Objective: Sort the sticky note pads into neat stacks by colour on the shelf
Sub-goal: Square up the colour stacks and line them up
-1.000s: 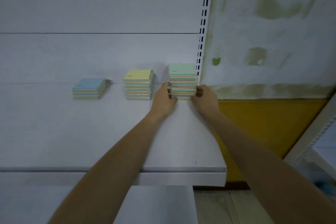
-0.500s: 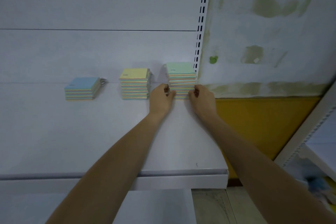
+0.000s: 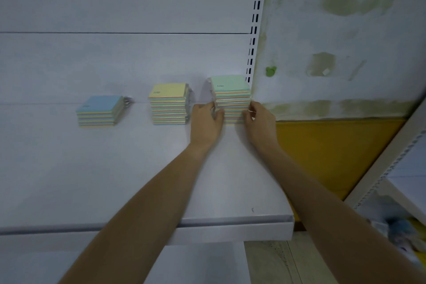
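- Shelf (image 3: 92, 168): white, with three stacks of sticky note pads in a row near its back panel.
- Blue-topped stack (image 3: 99, 110): the lowest, well apart at 9 o'clock of the next stack.
- Yellow-topped stack (image 3: 169, 104): taller, its side edges banded in mixed colours.
- Left hand (image 3: 206, 122): on the 9 o'clock side of the last stack, grip clamped on the lower pads, thumb at the front face.
- Green-topped stack (image 3: 231, 90): the tallest, at 3 o'clock of the yellow one, just beside the slotted upright (image 3: 254, 30) at the shelf's right end.
- Right hand (image 3: 260, 122): on that stack's 3 o'clock side, grip clamped on the lower pads.
- Yellow wall panel (image 3: 334, 152): past the shelf end, at 3 o'clock of the hands.
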